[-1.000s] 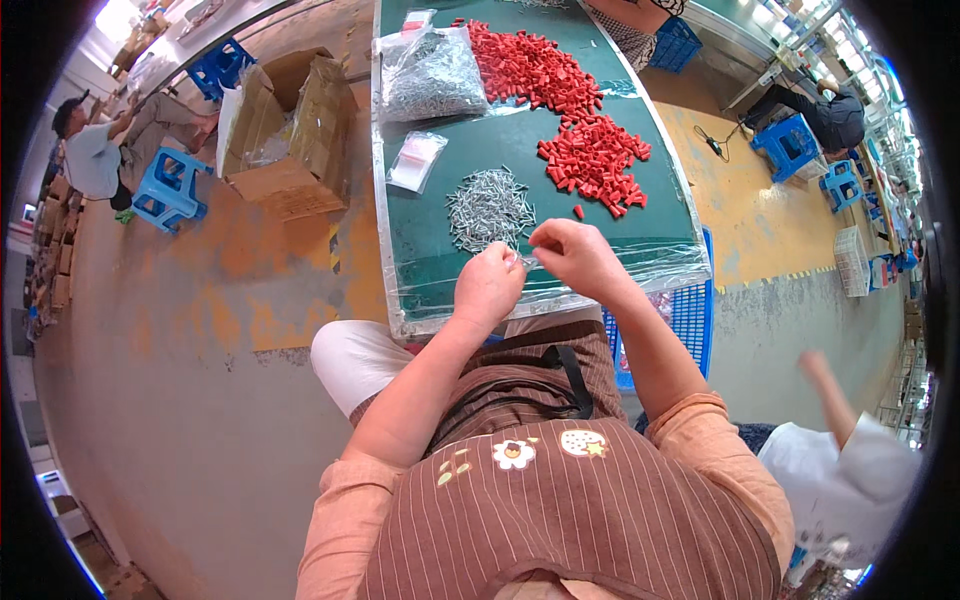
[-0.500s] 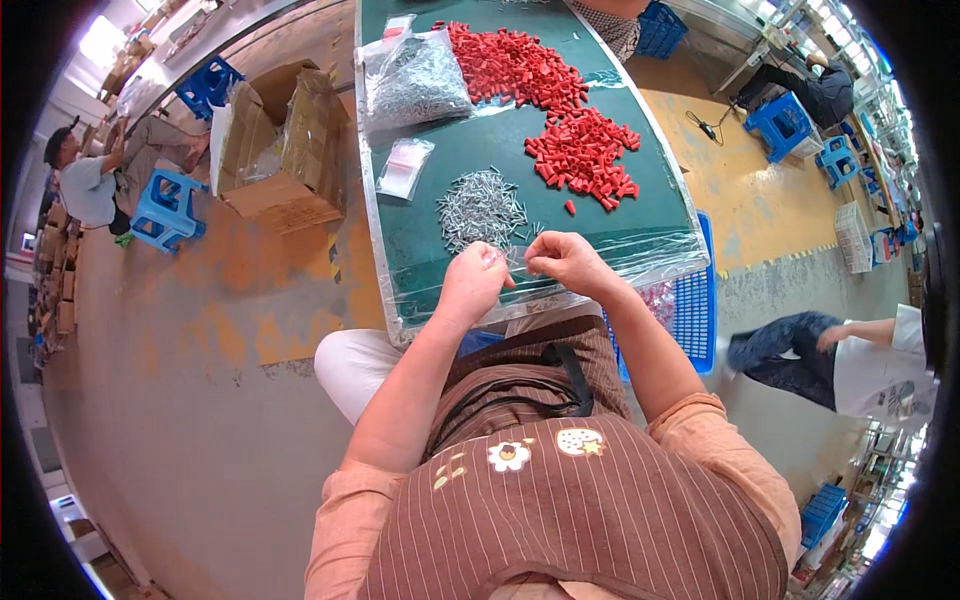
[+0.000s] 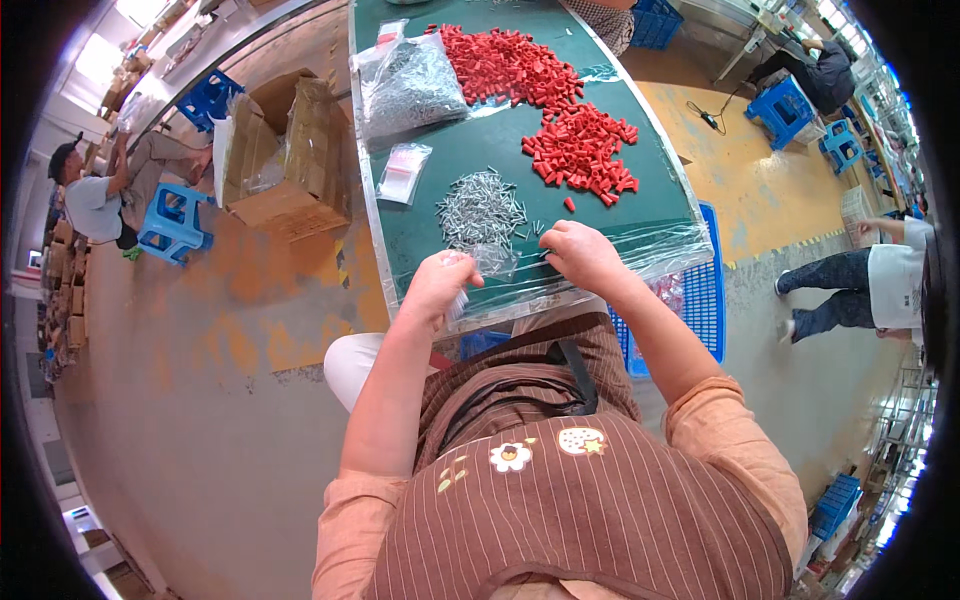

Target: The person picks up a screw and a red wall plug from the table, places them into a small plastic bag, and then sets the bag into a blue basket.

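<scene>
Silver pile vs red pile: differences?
Size: the silver pile is compact; the red pile is larger and stretches farther away. Pieces: slim in the silver pile, stubbier in the red pile. Both consist of loose small parts on the green table.
</scene>
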Demonstrator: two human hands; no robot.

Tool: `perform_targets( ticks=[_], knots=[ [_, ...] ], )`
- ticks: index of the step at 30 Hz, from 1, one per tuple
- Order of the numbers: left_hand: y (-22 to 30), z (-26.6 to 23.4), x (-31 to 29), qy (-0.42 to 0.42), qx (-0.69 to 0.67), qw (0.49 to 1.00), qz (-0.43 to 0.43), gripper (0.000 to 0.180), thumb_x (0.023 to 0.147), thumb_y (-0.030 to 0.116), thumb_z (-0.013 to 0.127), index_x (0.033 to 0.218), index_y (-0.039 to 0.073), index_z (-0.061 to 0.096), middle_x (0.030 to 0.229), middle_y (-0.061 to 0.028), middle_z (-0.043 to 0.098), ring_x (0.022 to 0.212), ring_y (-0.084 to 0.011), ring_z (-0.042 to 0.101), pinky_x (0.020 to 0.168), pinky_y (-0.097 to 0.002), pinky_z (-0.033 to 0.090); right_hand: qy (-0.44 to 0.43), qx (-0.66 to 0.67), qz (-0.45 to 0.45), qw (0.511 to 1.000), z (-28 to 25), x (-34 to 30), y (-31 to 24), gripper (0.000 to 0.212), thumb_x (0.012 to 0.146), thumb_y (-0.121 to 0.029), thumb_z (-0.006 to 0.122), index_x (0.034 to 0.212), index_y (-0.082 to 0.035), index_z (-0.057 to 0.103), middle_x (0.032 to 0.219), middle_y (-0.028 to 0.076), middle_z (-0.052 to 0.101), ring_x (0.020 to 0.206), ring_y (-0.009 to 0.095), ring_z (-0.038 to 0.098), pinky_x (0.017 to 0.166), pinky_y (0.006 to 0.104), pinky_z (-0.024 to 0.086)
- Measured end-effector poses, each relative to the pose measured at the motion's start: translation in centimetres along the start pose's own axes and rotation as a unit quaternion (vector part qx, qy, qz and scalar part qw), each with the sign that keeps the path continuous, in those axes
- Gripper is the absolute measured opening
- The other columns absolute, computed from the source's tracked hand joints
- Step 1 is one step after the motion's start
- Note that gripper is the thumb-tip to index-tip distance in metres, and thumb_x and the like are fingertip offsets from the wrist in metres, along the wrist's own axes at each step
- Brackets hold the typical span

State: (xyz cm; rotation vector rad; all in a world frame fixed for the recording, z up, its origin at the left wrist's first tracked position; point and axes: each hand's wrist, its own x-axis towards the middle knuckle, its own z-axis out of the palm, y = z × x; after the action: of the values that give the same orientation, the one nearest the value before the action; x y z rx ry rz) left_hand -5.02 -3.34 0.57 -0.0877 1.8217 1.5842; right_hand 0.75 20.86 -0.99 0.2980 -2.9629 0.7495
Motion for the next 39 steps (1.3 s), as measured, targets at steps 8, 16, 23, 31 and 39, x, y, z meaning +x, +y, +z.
perform_targets(
  ticks=[8, 16, 23, 31, 39],
  knots=[
    [1.2, -0.5, -0.1, -0.031, -0.052, 0.998, -0.020, 0.009, 0.082, 0.015, 0.058, 0.076, 0.008, 0.059, 0.070, -0.0001, 0.059, 0.059, -0.0079, 0.049, 0.051, -0.0234, 0.040, -0.036, -0.127, -0.020, 0.991, 0.5, 1.9, 0.0, 0.005, 0.075, -0.009, 0.055, 0.076, -0.005, 0.058, 0.080, 0.012, 0.060, 0.080, 0.032, 0.060, 0.070, 0.0401, 0.049],
    [-1.1, 3.8, -0.2, 0.152, 0.318, 0.930, 0.107, 0.024, 0.083, 0.025, 0.051, 0.086, 0.003, 0.060, 0.088, -0.0225, 0.062, 0.087, -0.0402, 0.059, 0.076, -0.0465, 0.046, 0.030, 0.083, -0.108, 0.990, -3.5, 1.0, -7.7, 0.009, 0.073, -0.011, 0.062, 0.076, -0.005, 0.056, 0.076, 0.013, 0.054, 0.077, 0.033, 0.056, 0.068, 0.0418, 0.046],
    [-0.5, 4.9, -1.9, 0.121, 0.300, 0.922, 0.211, 0.020, 0.086, 0.023, 0.051, 0.085, 0.003, 0.055, 0.081, -0.0235, 0.061, 0.080, -0.0421, 0.058, 0.068, -0.0495, 0.045, 0.021, -0.051, -0.150, 0.987, -3.0, 0.9, -8.0, 0.008, 0.068, -0.007, 0.064, 0.073, -0.006, 0.058, 0.077, 0.009, 0.055, 0.077, 0.028, 0.056, 0.071, 0.0376, 0.047],
    [-1.7, 4.3, -0.1, 0.090, 0.225, 0.952, 0.187, 0.023, 0.086, 0.025, 0.054, 0.083, 0.002, 0.055, 0.077, -0.0209, 0.061, 0.073, -0.0376, 0.059, 0.064, -0.0431, 0.046, 0.051, -0.052, -0.174, 0.982, -4.2, 0.8, -8.9, 0.013, 0.065, -0.008, 0.066, 0.076, -0.005, 0.061, 0.090, 0.008, 0.058, 0.086, 0.026, 0.055, 0.077, 0.0366, 0.045],
    [-1.6, 4.6, -0.6, 0.125, 0.258, 0.934, 0.212, 0.022, 0.086, 0.023, 0.054, 0.088, 0.002, 0.057, 0.078, -0.0203, 0.061, 0.074, -0.0370, 0.060, 0.064, -0.0424, 0.046, 0.030, -0.013, -0.162, 0.986, -2.9, -0.6, -8.0, 0.015, 0.067, -0.009, 0.067, 0.082, -0.007, 0.063, 0.091, 0.006, 0.059, 0.088, 0.025, 0.056, 0.079, 0.0361, 0.045]
  ],
)
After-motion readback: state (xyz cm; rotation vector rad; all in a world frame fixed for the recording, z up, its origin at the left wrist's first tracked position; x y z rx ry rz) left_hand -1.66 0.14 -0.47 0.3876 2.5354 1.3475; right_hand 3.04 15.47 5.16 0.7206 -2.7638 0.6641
